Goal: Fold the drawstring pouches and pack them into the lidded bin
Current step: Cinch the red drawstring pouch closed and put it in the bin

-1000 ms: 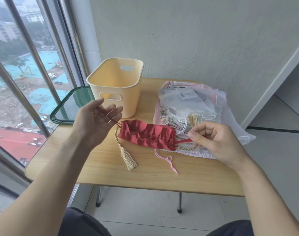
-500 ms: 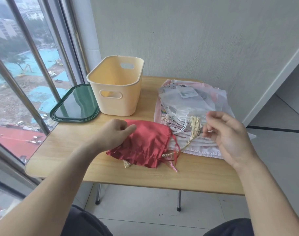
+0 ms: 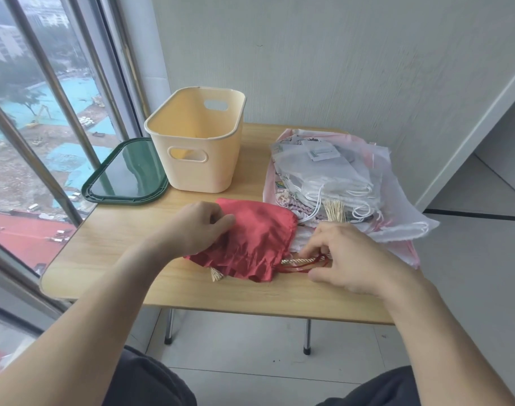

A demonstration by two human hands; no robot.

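A red drawstring pouch (image 3: 256, 241) lies crumpled on the wooden table (image 3: 109, 247). My left hand (image 3: 196, 227) rests on its left edge with fingers curled on the cloth. My right hand (image 3: 342, 256) pinches the pouch's gold and red cords (image 3: 297, 263) at its right side. A tan tassel (image 3: 216, 276) pokes out under the pouch's front edge. The cream bin (image 3: 197, 148) stands open behind the pouch. A stack of white and pink pouches (image 3: 332, 177) lies at the right.
The bin's dark green lid (image 3: 127, 171) lies flat at the table's left edge beside the window bars. A grey wall runs behind the table. Tiled floor and the table's metal legs (image 3: 307, 336) show below the front edge.
The pouch, first stretched between both hands above the table, now lies on it. My left hand came down onto its left edge. My right hand dropped from the stack to the cords.
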